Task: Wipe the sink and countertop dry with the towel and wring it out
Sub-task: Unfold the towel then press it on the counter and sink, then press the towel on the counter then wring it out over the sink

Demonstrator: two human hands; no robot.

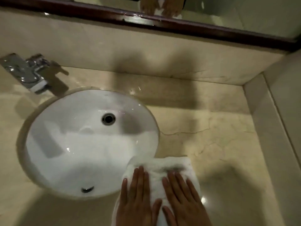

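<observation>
A white towel (171,165) lies flat on the beige marble countertop (219,141), just right of the round white sink (78,144), with its far left corner lapping over the sink's rim. My left hand (135,198) and my right hand (182,196) lie side by side on the towel, palms down, fingers straight and pointing away from me. Both hands press the towel against the counter. The sink holds a metal drain (108,119) and an overflow hole (87,189).
A chrome faucet (26,72) stands at the back left of the sink. A marble backsplash (146,51) and a dark-framed mirror (179,25) run along the back. A raised marble side wall (267,124) closes the counter on the right.
</observation>
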